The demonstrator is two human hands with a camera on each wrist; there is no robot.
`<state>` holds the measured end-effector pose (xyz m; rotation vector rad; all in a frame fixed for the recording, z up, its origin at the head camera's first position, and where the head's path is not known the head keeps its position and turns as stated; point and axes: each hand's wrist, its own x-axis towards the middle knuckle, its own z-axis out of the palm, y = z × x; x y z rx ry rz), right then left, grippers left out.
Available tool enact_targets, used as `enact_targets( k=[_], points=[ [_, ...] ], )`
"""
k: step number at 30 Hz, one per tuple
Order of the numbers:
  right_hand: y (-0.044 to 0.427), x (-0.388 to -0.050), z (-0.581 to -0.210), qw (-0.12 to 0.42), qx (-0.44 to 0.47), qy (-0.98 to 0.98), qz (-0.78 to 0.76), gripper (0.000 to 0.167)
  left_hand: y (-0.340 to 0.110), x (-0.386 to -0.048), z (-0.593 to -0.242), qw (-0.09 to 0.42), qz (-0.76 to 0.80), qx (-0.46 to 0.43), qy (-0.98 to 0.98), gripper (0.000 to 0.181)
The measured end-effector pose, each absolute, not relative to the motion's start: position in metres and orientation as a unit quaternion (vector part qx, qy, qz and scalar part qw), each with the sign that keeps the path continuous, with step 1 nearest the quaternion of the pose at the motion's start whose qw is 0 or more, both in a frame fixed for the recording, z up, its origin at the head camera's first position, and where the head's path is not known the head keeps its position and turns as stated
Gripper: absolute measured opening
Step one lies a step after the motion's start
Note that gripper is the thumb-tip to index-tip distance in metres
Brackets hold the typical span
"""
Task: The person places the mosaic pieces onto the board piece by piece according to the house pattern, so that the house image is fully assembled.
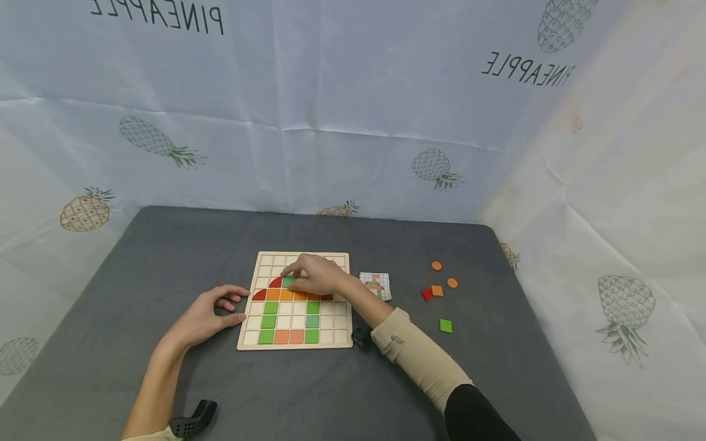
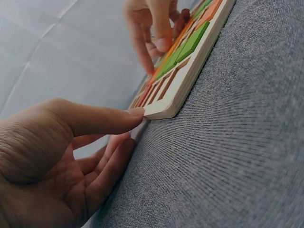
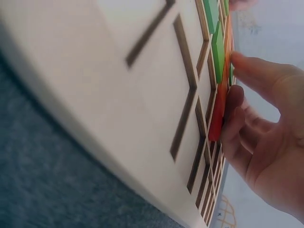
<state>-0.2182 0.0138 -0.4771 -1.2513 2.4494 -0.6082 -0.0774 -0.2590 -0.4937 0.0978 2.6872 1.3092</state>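
A wooden grid board [image 1: 336, 337] lies on the grey table, with colored tiles set in its cells. My left hand [image 1: 201, 318] rests at the board's left edge; in the left wrist view its thumb [image 2: 118, 121] touches the corner, the other fingers loosely bent. Over the board's upper middle, my right hand [image 1: 317, 274] has finger and thumb at a green square tile [image 1: 288, 282], beside a red curved tile [image 1: 276, 283]. An orange row [image 1: 286, 294] runs just below it. Green tiles [image 1: 268, 321] form two columns, with salmon squares [image 1: 282, 337] between them at the bottom. The right hand hides some cells.
Right of the board lies a pattern card [image 1: 376, 283], partly behind the right forearm. Loose pieces sit farther right: orange discs [image 1: 436, 266], an orange square [image 1: 437, 291], a red piece [image 1: 426, 294] and a green square [image 1: 445, 326]. A dark object [image 1: 361, 337] touches the board's right side.
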Motion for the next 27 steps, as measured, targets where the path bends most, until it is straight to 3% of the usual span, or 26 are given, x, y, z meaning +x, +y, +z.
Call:
enact_targets(
  k=[15,27],
  points=[
    [0.031,-0.215,-0.467,0.158,-0.434,0.852,-0.245,0.033,-0.260,-0.077,-0.496,0.070,0.438,0.039,0.896,0.049],
    [0.082,-0.201,-0.436,0.122,-0.411,0.857,-0.285,0.035,-0.260,-0.077,-0.496,0.070,0.432,0.039,0.898,0.049]
  ],
)
